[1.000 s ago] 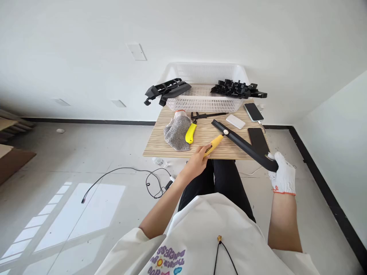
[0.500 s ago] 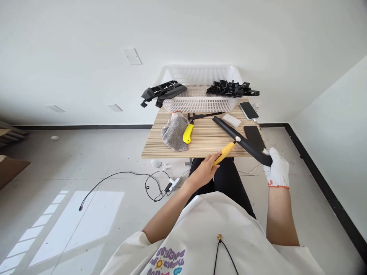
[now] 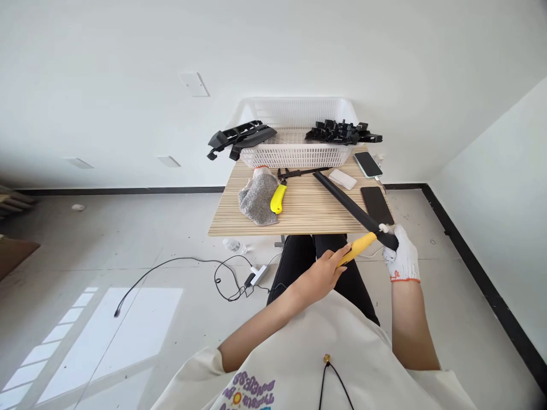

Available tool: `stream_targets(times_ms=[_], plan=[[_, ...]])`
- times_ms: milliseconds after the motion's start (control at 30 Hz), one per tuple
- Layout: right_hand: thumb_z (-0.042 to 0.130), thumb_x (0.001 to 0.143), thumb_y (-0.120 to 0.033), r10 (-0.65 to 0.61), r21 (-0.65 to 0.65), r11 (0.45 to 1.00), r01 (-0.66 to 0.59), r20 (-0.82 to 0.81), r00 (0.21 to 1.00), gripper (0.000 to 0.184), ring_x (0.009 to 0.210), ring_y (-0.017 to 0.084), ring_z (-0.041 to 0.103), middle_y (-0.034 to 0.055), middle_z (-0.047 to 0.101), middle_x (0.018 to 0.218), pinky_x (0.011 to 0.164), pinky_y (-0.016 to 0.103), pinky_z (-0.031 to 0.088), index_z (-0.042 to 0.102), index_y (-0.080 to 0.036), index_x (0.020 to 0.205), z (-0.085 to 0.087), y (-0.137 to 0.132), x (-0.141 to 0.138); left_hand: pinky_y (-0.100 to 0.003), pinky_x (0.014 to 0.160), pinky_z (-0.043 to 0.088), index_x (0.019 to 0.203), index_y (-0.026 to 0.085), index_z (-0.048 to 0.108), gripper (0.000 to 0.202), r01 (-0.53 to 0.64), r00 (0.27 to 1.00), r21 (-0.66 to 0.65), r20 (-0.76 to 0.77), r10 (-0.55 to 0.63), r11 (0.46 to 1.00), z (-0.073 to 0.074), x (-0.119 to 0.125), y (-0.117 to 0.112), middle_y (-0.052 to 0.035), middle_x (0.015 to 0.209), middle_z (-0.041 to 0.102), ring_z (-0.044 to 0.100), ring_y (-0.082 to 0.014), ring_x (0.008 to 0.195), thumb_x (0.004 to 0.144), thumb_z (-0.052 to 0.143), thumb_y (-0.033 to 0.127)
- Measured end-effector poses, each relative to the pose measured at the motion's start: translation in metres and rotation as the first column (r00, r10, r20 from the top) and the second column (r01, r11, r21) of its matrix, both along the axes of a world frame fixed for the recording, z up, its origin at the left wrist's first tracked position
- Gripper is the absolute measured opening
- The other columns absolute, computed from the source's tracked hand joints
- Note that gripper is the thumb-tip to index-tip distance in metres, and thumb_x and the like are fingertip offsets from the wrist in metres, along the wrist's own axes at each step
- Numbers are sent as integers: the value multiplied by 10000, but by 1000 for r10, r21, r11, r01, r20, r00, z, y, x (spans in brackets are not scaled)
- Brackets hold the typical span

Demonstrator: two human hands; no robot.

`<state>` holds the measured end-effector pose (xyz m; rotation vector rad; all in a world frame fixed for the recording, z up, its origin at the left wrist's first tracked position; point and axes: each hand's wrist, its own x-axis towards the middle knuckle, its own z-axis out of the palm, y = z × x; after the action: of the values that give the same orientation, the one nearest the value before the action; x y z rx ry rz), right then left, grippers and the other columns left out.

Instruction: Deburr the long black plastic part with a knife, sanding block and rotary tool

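My bare left hand (image 3: 327, 272) is closed around a yellow-handled tool (image 3: 359, 247), whose small tip meets a long black plastic strip (image 3: 348, 204) near its lower end. A small whitish spot shows by the tip; what it is cannot be made out. My right hand (image 3: 403, 254), in a white knit glove with an orange cuff edge, grips that lower end of the strip. The strip slants up to the left over the table (image 3: 299, 219), its far end near a white block (image 3: 342, 179).
A white plastic basket (image 3: 299, 155) holds black plastic parts (image 3: 333, 132) at the right and black trim pieces (image 3: 243, 136) at the left. On the table lie a grey glove (image 3: 258, 199), a yellow knife (image 3: 278, 198), a black caliper (image 3: 303, 172) and two phones (image 3: 376, 206). Cables (image 3: 222, 276) cross the floor.
The yellow-handled tool in my left hand has slid down and right along the strip, from about its middle to near my gloved right hand. The right hand has shifted slightly left.
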<state>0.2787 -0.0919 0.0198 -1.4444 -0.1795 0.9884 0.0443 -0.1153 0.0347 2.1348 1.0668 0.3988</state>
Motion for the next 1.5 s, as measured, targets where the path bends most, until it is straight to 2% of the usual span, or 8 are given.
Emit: stream_targets(times_ms=[67, 200, 400, 633, 767, 900, 1133, 1500], plan=[[700, 786, -537, 13, 6, 1000, -13, -36, 999, 378, 282, 46, 208, -108, 299, 371, 272, 190, 137, 525, -215, 695, -4, -2, -1, -334, 860, 549, 1542, 242, 307, 538, 6, 1000, 36, -24, -5, 999, 2, 2, -3, -92, 1092, 611, 637, -178, 842, 1016, 416, 268], [700, 760, -608, 21, -57, 998, -26, -89, 996, 442, 270, 55, 197, -110, 260, 337, 275, 200, 125, 496, -225, 676, -5, -2, -2, -318, 856, 545, 1544, 259, 298, 540, 19, 999, 83, -43, -16, 996, 4, 1, 0, -84, 1084, 615, 637, -174, 854, 1017, 413, 251], [711, 761, -583, 4, 28, 1000, -4, 5, 1000, 450, 311, 37, 222, -101, 336, 405, 293, 179, 171, 700, -161, 916, 1, -2, -4, -334, 870, 543, 1547, 241, 293, 548, -86, 993, 63, -71, 91, 994, -1, -4, 20, -98, 1119, 588, 634, -181, 888, 1012, 407, 213], [714, 747, -595, 31, -41, 999, -29, 47, 998, 500, 321, 25, 260, -66, 475, 510, 298, 176, 188, 727, -160, 992, 9, -3, -6, -372, 853, 537, 1528, 194, 341, 513, -228, 968, 115, -77, 237, 967, -9, -14, 48, -147, 1141, 597, 657, -234, 932, 1016, 373, 224], [728, 741, -565, 50, -48, 998, -46, 78, 996, 472, 315, 18, 269, -35, 564, 567, 294, 178, 191, 726, -148, 962, 8, -5, 0, -398, 883, 522, 1522, 215, 342, 509, -232, 966, 148, -79, 245, 962, -4, -28, 63, -144, 1141, 610, 650, -251, 985, 1015, 377, 230], [743, 728, -499, -18, -25, 1000, 19, 40, 999, 401, 296, 18, 277, 10, 643, 657, 271, 204, 187, 695, -121, 855, 3, -7, 14, -420, 907, 511, 1533, 190, 327, 525, -332, 929, 103, -133, 344, 938, 2, -46, 77, -151, 1130, 598, 645, -259, 992, 1010, 372, 217], [723, 772, -482, -46, 2, 999, 46, 42, 998, 337, 314, 14, 244, -28, 562, 597, 276, 206, 175, 651, -153, 801, 2, -5, 26, -419, 904, 516, 1530, 222, 342, 542, -360, 900, 164, -200, 388, 919, 9, -70, 94, -131, 1123, 574, 636, -248, 959, 991, 392, 194], [744, 749, -482, -58, -41, 998, 57, -7, 998, 328, 313, 3, 213, -22, 602, 683, 260, 213, 142, 623, -177, 766, -2, -5, 28, -502, 909, 513, 1534, 180, 335, 545, -540, 805, 214, -152, 573, 814, -12, -83, 106, -182, 1185, 530, 631, -300, 1003, 991, 376, 216]])
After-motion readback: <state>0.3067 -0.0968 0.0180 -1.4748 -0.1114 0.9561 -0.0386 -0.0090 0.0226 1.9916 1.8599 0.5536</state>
